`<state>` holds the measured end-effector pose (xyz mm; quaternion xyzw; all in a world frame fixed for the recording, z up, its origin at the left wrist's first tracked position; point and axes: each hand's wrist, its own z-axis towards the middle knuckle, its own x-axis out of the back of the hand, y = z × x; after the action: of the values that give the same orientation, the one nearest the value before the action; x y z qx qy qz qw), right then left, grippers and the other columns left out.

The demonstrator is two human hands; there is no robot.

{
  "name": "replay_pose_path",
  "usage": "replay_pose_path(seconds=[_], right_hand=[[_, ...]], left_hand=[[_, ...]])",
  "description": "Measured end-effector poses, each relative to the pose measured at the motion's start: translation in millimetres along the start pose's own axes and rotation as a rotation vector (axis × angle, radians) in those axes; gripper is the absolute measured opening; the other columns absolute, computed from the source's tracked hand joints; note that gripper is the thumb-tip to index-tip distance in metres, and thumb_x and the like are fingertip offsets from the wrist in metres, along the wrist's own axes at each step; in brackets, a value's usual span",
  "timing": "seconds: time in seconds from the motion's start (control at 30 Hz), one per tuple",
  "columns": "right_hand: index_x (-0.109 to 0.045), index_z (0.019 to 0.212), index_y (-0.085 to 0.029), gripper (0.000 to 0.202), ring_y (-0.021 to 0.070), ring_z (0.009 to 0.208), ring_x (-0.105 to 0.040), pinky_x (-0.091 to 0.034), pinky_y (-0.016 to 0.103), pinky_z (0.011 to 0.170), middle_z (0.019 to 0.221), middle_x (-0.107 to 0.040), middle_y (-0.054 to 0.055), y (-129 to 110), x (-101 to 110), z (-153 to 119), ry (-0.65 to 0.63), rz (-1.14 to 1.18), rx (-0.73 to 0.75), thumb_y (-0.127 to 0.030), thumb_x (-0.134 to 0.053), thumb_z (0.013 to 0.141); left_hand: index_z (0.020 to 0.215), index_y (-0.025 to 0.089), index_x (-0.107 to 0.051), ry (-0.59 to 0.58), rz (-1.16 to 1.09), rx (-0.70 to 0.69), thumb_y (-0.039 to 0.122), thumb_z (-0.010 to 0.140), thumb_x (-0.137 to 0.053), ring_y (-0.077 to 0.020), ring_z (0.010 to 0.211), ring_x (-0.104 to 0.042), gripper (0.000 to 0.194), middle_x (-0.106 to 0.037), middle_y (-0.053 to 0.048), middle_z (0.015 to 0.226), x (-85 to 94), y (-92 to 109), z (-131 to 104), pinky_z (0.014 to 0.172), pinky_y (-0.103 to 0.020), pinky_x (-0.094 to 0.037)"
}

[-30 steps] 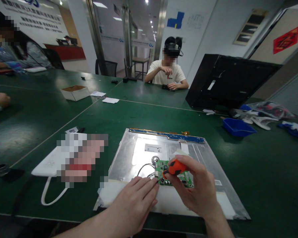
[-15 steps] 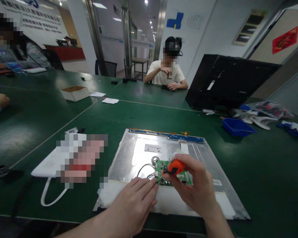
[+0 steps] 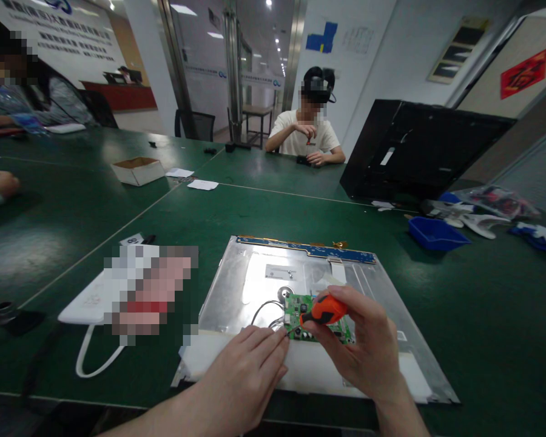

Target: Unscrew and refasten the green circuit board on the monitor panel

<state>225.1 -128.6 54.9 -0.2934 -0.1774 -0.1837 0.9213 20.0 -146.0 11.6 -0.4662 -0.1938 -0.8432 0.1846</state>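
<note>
My right hand [image 3: 368,340] is closed around the orange-and-black handle of a screwdriver [image 3: 328,309]. The handle leans to the right, and its thin shaft points down-left to the near-left corner of a green circuit board [image 3: 300,301]. By that corner, the fingertips of my left hand [image 3: 250,370] are pressed together beside the screwdriver's tip. Whatever they pinch there, if anything, is hidden. Beneath both hands lies a flat metal-backed display panel [image 3: 232,297], with the board on its back. Dark wires [image 3: 264,308] run from the board's left side.
Left of the panel lies a white device with a strap [image 3: 84,303], partly blurred out. A blue tray [image 3: 437,233] and a black monitor casing [image 3: 423,149] stand to the right. An open box [image 3: 137,172] is farther back. A person [image 3: 306,130] sits across the table.
My right hand and the screwdriver handle have shifted slightly right, so the handle leans over more. My left hand has stayed at the board's corner.
</note>
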Motion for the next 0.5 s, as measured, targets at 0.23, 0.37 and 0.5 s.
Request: replay_pose_path(seconds=[0.23,0.37,0.5], right_hand=[[-0.047,0.133,-0.03,0.061,0.0171,0.092,-0.068,-0.059,0.032,0.08,0.106,-0.069,0.002,5,0,-7,0.042,0.044,-0.024,-0.01,-0.071,0.08],[-0.05,0.127,-0.028,0.057,0.0169,0.088,-0.068,-0.059,0.033,0.079,0.105,-0.067,0.002,6,4,-6,0.1,0.071,-0.063,-0.009,-0.072,0.078],[-0.049,0.115,-0.027,0.05,0.0181,0.086,-0.069,-0.059,0.035,0.076,0.099,-0.066,0.002,7,22,-3,0.184,0.088,-0.159,-0.011,-0.075,0.076]], left_hand=[[0.115,0.004,-0.059,0.034,-0.023,-0.01,0.011,0.095,-0.04,-0.0256,0.093,-0.065,0.029,-0.07,-0.018,0.11,3.8,0,2,0.078,-0.04,-0.057],[0.111,0.01,-0.06,0.064,-0.088,0.023,0.01,0.094,-0.041,-0.0236,0.092,-0.065,0.026,-0.07,-0.014,0.105,5.0,0,2,0.079,-0.038,-0.056],[0.107,0.015,-0.06,0.069,-0.21,0.117,0.012,0.093,-0.044,-0.0226,0.095,-0.063,0.021,-0.069,-0.012,0.105,7.5,0,1,0.083,-0.038,-0.054]])
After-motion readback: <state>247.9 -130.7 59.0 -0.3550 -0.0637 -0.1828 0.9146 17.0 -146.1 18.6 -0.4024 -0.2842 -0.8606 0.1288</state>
